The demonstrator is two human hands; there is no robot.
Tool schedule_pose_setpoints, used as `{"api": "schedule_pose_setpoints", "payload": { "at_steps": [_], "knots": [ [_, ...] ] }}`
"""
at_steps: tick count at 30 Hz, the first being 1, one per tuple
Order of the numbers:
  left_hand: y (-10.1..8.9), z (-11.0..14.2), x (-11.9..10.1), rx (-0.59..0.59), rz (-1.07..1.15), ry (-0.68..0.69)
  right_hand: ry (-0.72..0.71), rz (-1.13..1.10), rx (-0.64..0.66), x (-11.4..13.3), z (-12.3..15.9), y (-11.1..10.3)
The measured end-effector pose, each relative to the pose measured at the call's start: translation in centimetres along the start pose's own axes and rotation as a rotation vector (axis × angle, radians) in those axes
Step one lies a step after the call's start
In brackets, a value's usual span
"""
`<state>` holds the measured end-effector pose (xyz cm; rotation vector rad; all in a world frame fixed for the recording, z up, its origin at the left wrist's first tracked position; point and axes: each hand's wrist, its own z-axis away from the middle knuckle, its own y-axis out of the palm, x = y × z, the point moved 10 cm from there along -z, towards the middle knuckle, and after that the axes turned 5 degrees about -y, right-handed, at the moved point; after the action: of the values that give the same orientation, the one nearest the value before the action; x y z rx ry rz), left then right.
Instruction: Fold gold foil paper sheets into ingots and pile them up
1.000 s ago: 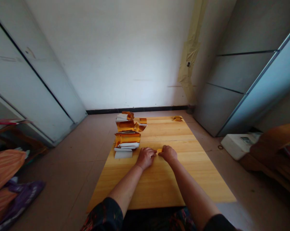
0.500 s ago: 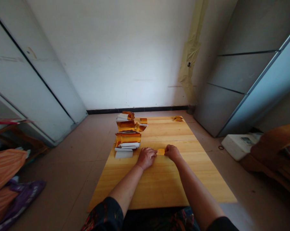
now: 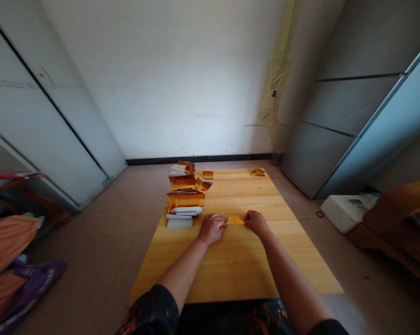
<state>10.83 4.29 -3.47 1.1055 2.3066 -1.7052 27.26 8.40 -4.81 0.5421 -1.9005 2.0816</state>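
A small piece of gold paper [image 3: 235, 220] lies on the wooden table between my two hands. My left hand [image 3: 212, 228] rests on the tabletop with its fingers bent together, holding the paper's left edge. At the other end, the thumb and fingertips of my right hand [image 3: 256, 222] pinch the right corner, where the paper narrows to a point. Just left of my left hand stands a pile of gold-and-white paper sheets [image 3: 185, 200], with a pale sheet [image 3: 179, 224] at its near side. My fingertips cover the paper's ends.
More stacked gold paper [image 3: 182, 182] sits at the table's far left, with loose gold pieces [image 3: 204, 185] beside it. A small folded gold piece [image 3: 257, 172] lies at the far right corner. A white box [image 3: 342, 211] stands on the floor to the right.
My right hand has moved slightly to the right, and more of the gold paper shows, its right side now tapering. My left hand has stayed in place.
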Motion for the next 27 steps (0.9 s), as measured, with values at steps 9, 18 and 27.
{"api": "schedule_pose_setpoints", "payload": {
  "at_steps": [9,18,27],
  "knots": [
    [-0.2,-0.4,-0.5,0.032,-0.04,-0.053,-0.504,-0.156,-0.105,4.3,1.0,-0.1],
    [-0.2,-1.4,-1.2,-0.009,-0.096,-0.146,-0.528,-0.06,-0.043,4.8,1.7,0.4],
    [0.2,-1.2,-1.6,-0.055,-0.143,-0.078,-0.61,0.091,-0.082,5.2,2.0,1.0]
  ]
}}
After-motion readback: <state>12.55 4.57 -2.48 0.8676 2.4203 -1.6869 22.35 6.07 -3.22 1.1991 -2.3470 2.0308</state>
